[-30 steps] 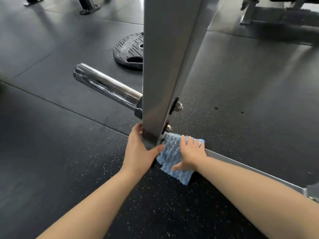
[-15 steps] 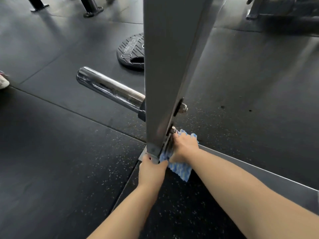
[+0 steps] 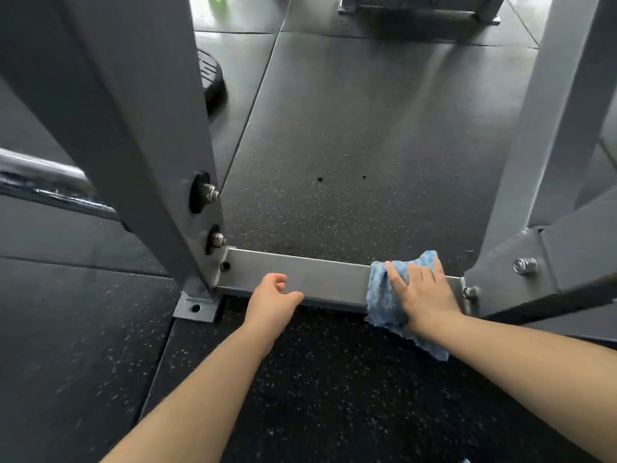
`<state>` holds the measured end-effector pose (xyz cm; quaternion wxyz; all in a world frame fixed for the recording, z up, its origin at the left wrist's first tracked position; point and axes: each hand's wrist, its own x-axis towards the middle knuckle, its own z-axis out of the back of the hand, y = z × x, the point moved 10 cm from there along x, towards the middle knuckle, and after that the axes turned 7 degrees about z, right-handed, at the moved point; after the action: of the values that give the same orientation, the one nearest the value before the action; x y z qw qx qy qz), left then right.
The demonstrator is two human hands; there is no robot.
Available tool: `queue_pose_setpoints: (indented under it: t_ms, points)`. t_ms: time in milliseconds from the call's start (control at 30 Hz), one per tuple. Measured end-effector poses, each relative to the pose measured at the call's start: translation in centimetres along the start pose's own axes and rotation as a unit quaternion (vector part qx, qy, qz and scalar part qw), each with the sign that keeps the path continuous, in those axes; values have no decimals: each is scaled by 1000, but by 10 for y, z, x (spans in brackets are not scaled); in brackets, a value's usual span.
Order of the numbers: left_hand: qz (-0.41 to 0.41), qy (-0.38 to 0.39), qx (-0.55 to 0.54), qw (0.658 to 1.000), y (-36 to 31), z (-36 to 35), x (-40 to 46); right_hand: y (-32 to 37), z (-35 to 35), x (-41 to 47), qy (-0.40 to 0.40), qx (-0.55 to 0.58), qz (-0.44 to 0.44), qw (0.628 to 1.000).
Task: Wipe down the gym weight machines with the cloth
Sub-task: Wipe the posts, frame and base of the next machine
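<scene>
Our right-hand fingers point(image 3: 412, 274) are lying straight, pressing the blue cloth point(image 3: 389, 295) onto the low crossbar point(image 3: 320, 279) beside the right upright point(image 3: 547, 128). Our left hand point(image 3: 270, 300) is hanging loosely curled, gripping nothing, perhaps brushing the bar.

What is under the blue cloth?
The blue cloth drapes over the low crossbar, pressed by the right hand. The bar surface beneath it is hidden.

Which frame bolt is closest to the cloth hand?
The small bolt at the crossbar's right end, just beside the right hand pressing the cloth. The other three sit farther off, higher on the uprights.
</scene>
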<state>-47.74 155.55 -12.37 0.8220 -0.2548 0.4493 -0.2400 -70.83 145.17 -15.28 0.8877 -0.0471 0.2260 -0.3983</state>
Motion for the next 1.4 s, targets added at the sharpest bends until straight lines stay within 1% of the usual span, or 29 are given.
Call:
queue_pose_setpoints:
  t_ms: [67,100,133,167,200,267,367,433,467,533,600,700,767,833,933,1033,1200,1333,1400]
  points:
    - [-10,0,27,1000,-2,-7,3,-26,-4,-16,-42,-28,-47,998]
    - [-16,-3,48,999,-2,-8,4,-30,-4,-21,-81,-26,-56,995]
    - [-21,-6,70,997,-2,-9,5,-31,-9,-23,-97,-15,-63,993]
    - [-26,-13,88,996,-2,-7,5,-28,-12,-20,-97,-6,-71,993]
    - [-30,-21,102,994,-1,-4,6,-19,-12,-12,-92,0,-64,994]
    - [-36,-37,129,990,0,5,7,12,-5,10,-121,8,-38,992]
    - [-31,-61,138,988,7,23,8,73,31,51,-136,55,5,989]
    - [-25,-71,133,988,13,34,9,120,52,79,-101,96,48,989]
    - [-27,-81,131,988,15,41,10,143,60,93,-67,122,75,987]
    - [-28,-108,120,986,20,56,11,177,82,117,-38,177,115,977]
    - [-25,-131,115,984,23,69,10,195,100,140,-25,240,144,960]
    - [-26,-133,110,985,27,77,7,205,104,163,72,335,179,922]
    - [-28,-118,106,987,26,79,6,201,103,166,112,358,185,908]
    - [-23,-113,95,989,27,80,9,193,100,165,109,361,181,908]
    - [-18,-104,88,991,26,75,12,176,92,147,72,334,181,922]
    - [-27,-79,84,993,20,60,14,145,78,119,50,265,178,946]
    - [-58,-42,93,993,1,30,13,67,35,64,63,165,102,979]
    - [-91,-24,95,991,-16,15,6,12,8,25,87,116,30,989]
    - [-100,-23,100,990,-20,15,3,-8,-4,11,97,68,-1,993]
